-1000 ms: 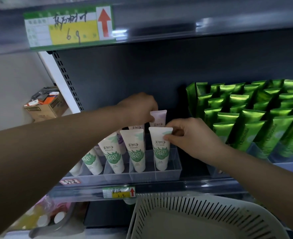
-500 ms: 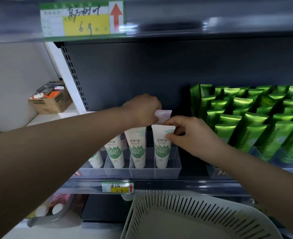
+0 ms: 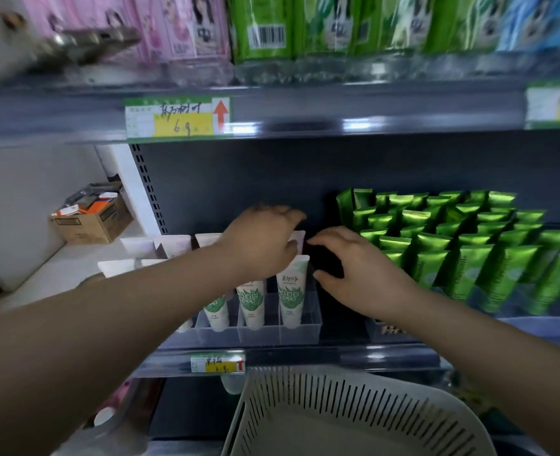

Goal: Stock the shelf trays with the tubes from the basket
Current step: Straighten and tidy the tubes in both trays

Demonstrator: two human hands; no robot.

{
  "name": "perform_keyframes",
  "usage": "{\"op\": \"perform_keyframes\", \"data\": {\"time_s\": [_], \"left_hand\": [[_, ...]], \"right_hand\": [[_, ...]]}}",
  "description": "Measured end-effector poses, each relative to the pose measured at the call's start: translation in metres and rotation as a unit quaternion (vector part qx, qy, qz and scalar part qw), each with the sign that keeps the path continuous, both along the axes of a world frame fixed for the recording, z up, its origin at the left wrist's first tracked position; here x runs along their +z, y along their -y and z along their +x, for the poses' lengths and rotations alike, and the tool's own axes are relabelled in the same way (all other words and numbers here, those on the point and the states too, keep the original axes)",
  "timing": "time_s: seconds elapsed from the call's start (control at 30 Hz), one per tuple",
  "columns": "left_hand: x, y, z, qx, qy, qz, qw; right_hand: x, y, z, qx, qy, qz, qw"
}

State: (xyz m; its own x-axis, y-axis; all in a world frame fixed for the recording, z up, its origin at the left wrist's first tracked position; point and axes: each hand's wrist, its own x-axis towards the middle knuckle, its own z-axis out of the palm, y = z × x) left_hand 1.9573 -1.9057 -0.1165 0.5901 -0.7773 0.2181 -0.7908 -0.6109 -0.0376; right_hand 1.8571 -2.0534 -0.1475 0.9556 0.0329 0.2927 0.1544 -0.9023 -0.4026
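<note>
Hands at the clear tray (image 3: 305, 327)
Left hand (image 3: 262, 241) over its tubes (image 3: 290, 294), grip unclear; right hand (image 3: 357, 274) released beside it

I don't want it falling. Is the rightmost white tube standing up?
Yes, upright: the white tube stands cap-down in the rightmost slot of the clear tray.

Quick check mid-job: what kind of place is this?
Most likely a shop's toiletries aisle: handwritten price tags, white tubes standing in a clear tray, and rows of green tubes beside it.
</note>
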Motion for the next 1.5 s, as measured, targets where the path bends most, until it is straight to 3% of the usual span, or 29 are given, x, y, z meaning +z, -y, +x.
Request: {"op": "perform_keyframes", "data": {"time_s": [0.17,0.37,0.9,1.5], "left_hand": [[-0.002,-0.013,-0.042,-0.008,0.031,-0.001,0.999],[-0.011,-0.016,-0.097,0.008,0.006,0.026,1.0],[-0.042,0.0,-0.207,0.013,-0.015,0.009,1.0],[-0.059,0.021,-0.207,-0.009,-0.063,-0.03,0.998]], "right_hand": [[0.012,0.002,-0.037,-0.023,-0.046,-0.107,0.993],[0.01,0.007,-0.085,-0.057,-0.083,-0.146,0.984],[-0.002,0.015,-0.184,-0.111,-0.095,-0.143,0.979],[-0.027,0.018,-0.197,-0.149,-0.096,-0.126,0.976]]}}
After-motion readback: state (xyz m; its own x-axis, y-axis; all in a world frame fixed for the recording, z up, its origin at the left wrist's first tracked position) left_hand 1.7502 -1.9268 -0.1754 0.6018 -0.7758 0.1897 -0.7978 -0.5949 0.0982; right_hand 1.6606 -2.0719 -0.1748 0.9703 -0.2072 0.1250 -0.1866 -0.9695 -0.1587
